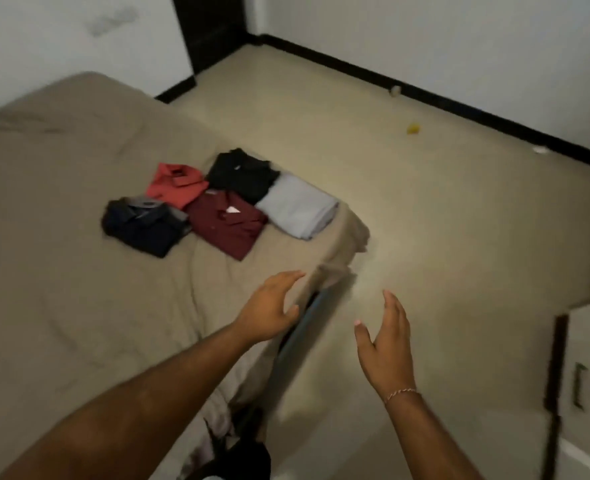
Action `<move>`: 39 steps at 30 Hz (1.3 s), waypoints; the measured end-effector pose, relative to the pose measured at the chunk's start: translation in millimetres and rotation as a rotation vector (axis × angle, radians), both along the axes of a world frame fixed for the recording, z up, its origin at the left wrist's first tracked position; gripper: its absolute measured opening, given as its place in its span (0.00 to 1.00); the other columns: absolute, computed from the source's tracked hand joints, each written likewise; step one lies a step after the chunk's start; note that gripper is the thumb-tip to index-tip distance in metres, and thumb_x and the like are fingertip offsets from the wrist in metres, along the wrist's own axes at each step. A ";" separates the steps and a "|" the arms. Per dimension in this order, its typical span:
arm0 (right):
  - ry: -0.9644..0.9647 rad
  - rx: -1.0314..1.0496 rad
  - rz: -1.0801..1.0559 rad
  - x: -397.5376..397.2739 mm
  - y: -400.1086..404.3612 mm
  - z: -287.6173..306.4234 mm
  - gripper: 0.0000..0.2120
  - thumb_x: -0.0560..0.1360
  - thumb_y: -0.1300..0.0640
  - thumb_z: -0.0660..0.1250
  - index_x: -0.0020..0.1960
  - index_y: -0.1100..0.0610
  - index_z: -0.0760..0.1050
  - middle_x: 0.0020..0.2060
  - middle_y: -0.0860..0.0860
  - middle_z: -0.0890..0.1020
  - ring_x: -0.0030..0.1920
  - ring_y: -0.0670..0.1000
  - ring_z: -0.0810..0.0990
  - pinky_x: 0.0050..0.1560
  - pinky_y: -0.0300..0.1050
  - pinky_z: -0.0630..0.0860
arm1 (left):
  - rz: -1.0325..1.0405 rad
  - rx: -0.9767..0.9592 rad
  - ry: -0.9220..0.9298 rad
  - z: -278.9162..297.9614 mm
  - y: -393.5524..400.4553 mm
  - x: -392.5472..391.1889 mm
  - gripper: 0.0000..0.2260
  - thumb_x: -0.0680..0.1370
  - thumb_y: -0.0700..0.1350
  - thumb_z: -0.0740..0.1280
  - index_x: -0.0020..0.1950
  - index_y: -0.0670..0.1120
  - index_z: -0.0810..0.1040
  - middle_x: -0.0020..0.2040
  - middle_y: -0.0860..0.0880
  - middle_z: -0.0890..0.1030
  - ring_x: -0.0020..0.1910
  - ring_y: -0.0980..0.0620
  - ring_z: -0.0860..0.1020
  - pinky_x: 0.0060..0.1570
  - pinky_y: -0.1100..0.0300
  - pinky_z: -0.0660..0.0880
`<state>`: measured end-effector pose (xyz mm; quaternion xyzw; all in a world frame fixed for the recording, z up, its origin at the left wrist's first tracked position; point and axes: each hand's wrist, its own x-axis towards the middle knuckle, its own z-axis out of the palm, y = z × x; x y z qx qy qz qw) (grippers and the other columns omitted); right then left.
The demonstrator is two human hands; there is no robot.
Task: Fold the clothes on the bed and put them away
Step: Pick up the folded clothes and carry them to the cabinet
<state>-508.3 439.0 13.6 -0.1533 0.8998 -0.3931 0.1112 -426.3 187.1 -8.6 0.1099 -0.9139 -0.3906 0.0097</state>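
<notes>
5 folded clothes lay clustered near the bed corner. Both the left hand and right hand hovered empty, fingers spread; a careless scoop risked unfolding them or tipping the edge-side grey piece off.

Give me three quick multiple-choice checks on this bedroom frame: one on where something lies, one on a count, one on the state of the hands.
1. Where does the light grey folded garment lie?
A. Near the corner of the bed, right of the maroon shirt
B. On the floor
C. Against the far wall

2. How many folded garments are on the bed?
A. Three
B. Five
C. Seven

3. What are the hands doing?
A. Both grip the black shirt
B. One pinches a hanger
C. Both open, holding nothing

Answers:
1. A, it sits by the bed's corner beside the maroon shirt.
2. B: red, black, light grey, maroon, and navy.
3. C, the left hand and right hand show spread fingers, short of the clothes.
</notes>
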 end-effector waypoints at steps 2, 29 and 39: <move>-0.087 -0.026 0.063 0.3 -69.4 -5.8 0.36 0.80 0.53 0.69 0.82 0.54 0.57 0.80 0.52 0.63 0.79 0.53 0.62 0.79 0.49 0.61 | 0.182 0.066 -0.077 1.1 -57.4 31.1 0.32 0.75 0.51 0.66 0.79 0.46 0.68 0.75 0.47 0.73 0.72 0.49 0.72 0.74 0.50 0.69; -0.977 -0.238 -0.512 -152.9 -496.8 -287.0 0.45 0.58 0.43 0.87 0.68 0.60 0.74 0.60 0.56 0.82 0.55 0.59 0.84 0.60 0.60 0.81 | 1.633 0.937 -0.100 -180.6 -483.9 -5.0 0.21 0.82 0.45 0.70 0.73 0.50 0.71 0.63 0.44 0.78 0.63 0.45 0.78 0.61 0.48 0.76; -1.232 -0.501 -0.454 -154.1 -507.7 -323.9 0.47 0.55 0.36 0.85 0.70 0.50 0.78 0.61 0.53 0.85 0.60 0.57 0.85 0.61 0.62 0.79 | 1.837 1.171 0.038 -240.5 -529.5 -27.5 0.23 0.72 0.57 0.78 0.62 0.47 0.80 0.55 0.45 0.84 0.50 0.43 0.82 0.53 0.45 0.80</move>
